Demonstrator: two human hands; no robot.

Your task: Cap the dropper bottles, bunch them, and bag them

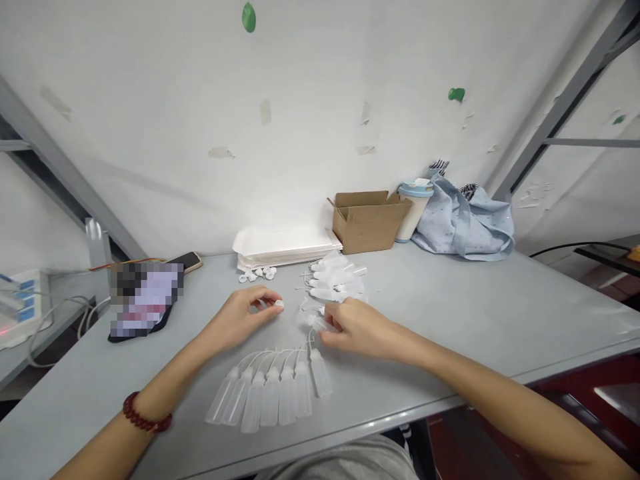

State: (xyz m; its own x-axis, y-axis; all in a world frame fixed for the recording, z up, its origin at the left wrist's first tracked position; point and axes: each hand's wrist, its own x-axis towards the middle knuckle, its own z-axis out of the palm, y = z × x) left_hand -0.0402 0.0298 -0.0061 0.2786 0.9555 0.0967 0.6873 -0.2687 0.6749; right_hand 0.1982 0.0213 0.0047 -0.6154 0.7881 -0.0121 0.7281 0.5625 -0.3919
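Note:
My left hand [245, 317] pinches a small white cap [279, 304] between thumb and fingertips. My right hand [353, 327] is closed on a small translucent plastic bottle [316, 321], mostly covered by the fingers. In front of the hands lies a fanned row of similar bottles [271, 399], their thin strap-like strings trailing from the necks toward the right hand. One bottle [321, 372] lies slightly apart at the row's right end. Beyond my right hand is a loose pile of more bottles [333, 277]. Several small white caps [257, 273] sit behind my left hand.
On the grey table [425, 300], a stack of white trays or sheets [285, 245], an open cardboard box [373, 227], a lidded cup [414, 210] and a light blue bag [463, 223] stand along the wall. A phone [190, 262] and a blurred dark-edged object [145, 300] lie left.

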